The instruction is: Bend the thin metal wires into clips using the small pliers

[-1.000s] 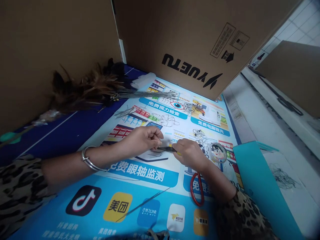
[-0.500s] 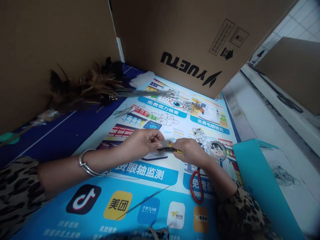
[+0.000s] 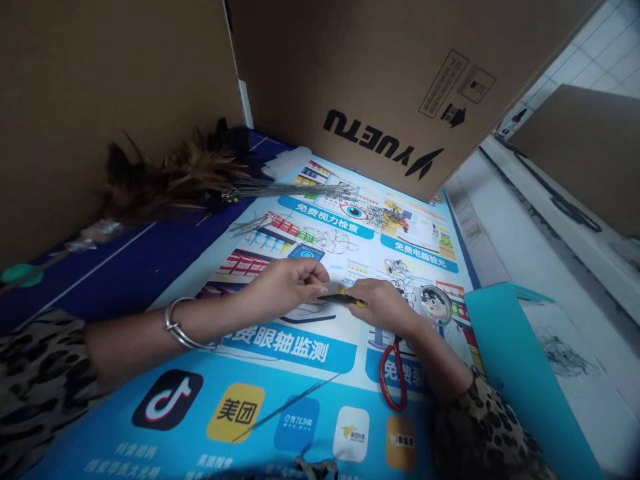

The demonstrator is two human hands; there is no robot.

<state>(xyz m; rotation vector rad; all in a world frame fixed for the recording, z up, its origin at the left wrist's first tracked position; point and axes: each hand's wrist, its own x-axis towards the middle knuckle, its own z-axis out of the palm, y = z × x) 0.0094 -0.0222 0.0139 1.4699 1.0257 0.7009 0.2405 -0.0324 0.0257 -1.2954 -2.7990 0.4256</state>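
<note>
My right hand [image 3: 379,304] is wrapped round a pair of pliers [image 3: 339,299] with yellow grips and dark jaws, which point left. Their tip meets the fingers of my left hand [image 3: 289,288], pinched on a thin wire that barely shows. Below my right wrist lies a red-handled tool [image 3: 393,377], its other end hidden under the wrist. A few straight dark wires [image 3: 287,407] lie across the poster in front of me. Tangled wire pieces [image 3: 333,240] are scattered beyond my hands.
A printed poster [image 3: 345,360] covers the table. Behind it stands a large cardboard box [image 3: 300,73]. Brown feathers [image 3: 170,173] and a bundle of straight wires [image 3: 295,190] lie at the back left. On the right is a teal box [image 3: 520,360] with tangled wire inside.
The view has shifted very slightly. Both hands keep nearly the same place and grip, with the pliers' tip still at my left fingers.
</note>
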